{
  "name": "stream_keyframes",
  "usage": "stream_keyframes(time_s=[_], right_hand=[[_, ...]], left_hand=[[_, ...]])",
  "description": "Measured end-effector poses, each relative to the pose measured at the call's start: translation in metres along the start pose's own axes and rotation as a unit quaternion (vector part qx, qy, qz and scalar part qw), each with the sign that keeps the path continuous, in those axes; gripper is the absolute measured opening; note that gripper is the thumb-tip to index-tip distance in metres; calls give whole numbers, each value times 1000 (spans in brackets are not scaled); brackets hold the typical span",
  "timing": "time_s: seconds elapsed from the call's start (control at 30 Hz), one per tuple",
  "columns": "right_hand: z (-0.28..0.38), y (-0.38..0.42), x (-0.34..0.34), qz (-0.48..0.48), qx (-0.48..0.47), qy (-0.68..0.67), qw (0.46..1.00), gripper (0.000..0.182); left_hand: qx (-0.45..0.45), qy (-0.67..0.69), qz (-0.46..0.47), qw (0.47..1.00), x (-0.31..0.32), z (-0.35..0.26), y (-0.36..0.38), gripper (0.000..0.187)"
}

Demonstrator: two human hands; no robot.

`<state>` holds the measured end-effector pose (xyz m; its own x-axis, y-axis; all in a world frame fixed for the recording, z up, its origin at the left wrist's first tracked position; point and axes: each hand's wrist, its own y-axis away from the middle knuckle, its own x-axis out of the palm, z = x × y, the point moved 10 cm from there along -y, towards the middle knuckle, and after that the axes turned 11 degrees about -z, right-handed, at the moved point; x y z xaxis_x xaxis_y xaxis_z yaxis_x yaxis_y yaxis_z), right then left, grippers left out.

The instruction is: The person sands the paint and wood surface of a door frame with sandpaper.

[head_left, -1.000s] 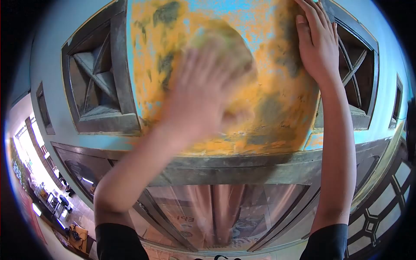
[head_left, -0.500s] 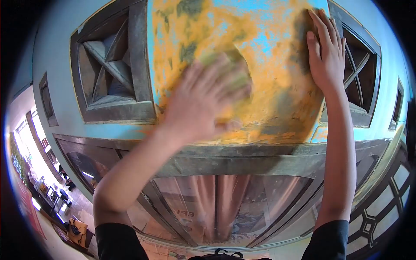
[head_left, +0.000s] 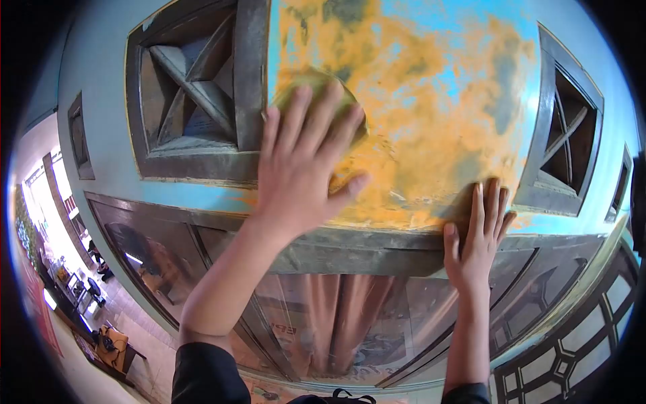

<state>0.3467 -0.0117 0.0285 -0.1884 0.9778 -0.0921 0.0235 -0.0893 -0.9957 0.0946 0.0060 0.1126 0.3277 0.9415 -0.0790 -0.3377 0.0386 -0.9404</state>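
Note:
My left hand [head_left: 296,161] lies with fingers spread over a round olive-yellow sandpaper disc [head_left: 354,111], pressing it flat to the wall. The disc is partly hidden behind the fingers and slightly blurred. Around it the wall panel [head_left: 417,128] is patchy, with orange, bright blue and dark grey areas. My right hand [head_left: 476,239] holds nothing. Its fingers are stretched upward and its fingertips rest on the panel's lower right part, while the palm is over the wooden beam [head_left: 377,252].
Dark wooden vents with crossed slats flank the panel, a left vent [head_left: 195,94] and a right vent [head_left: 565,131]. Below the beam are glazed doors [head_left: 343,316] with pinkish curtains behind. A dark lattice grille [head_left: 572,350] stands at lower right. Furniture [head_left: 114,350] shows at lower left.
My left hand has moved left across the panel with the disc. My right hand has come down from the upper right of the panel to its lower edge. The view has shifted slightly.

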Motion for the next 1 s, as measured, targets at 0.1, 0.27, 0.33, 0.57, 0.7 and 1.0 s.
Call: stream_keyframes(time_s=[0.1, 0.27, 0.33, 0.57, 0.7, 1.0], right_hand=[[9, 11, 2, 0, 19, -19, 1000, 71], [13, 23, 4, 28, 51, -25, 998, 75], [15, 23, 5, 23, 64, -36, 997, 76], [27, 37, 13, 47, 80, -60, 994, 79], [28, 41, 15, 48, 87, -62, 993, 79], [24, 46, 18, 44, 69, -32, 996, 79]], left_hand=[[-42, -5, -2, 999, -2, 7, 13, 82], [-85, 12, 53, 995, 4, -17, 88, 82], [-108, 10, 19, 994, -3, 7, 68, 79], [-121, 19, 83, 989, -3, -2, 95, 90], [-119, 5, 73, 990, -5, 13, 71, 92], [-140, 39, 98, 984, 0, -9, 100, 90]])
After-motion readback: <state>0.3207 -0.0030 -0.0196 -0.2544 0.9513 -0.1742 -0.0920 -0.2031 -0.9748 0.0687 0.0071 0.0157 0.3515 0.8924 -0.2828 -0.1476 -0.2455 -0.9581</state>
